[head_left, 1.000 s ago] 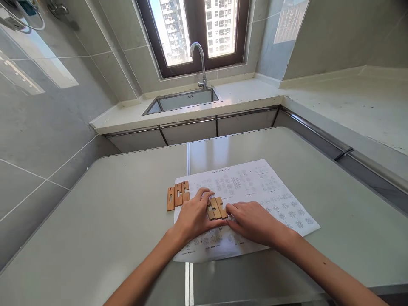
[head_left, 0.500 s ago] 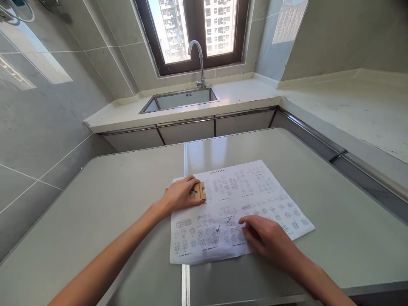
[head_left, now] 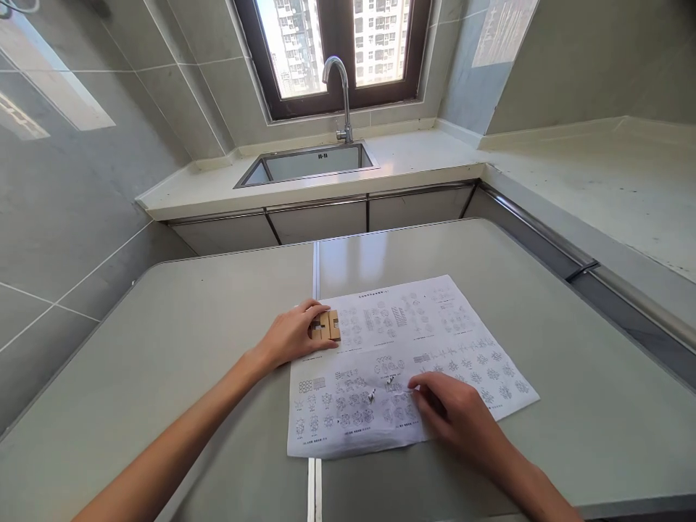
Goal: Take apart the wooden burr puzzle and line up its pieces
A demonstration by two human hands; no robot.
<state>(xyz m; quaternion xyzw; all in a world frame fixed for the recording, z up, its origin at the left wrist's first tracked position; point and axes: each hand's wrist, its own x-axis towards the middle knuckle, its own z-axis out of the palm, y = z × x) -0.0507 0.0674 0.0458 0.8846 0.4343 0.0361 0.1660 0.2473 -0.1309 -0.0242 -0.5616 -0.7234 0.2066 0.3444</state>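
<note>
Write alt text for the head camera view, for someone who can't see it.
On a grey table, the left hand covers a cluster of wooden blocks at the top left corner of a printed sheet, while the right hand rests fingertips down on the sheet's lower part. Beyond the table are a counter with a steel sink, a tap and a window.

Bright daylight from the window [head_left: 331,51], soft glare on the table [head_left: 380,254], wide-angle bending at edges.
</note>
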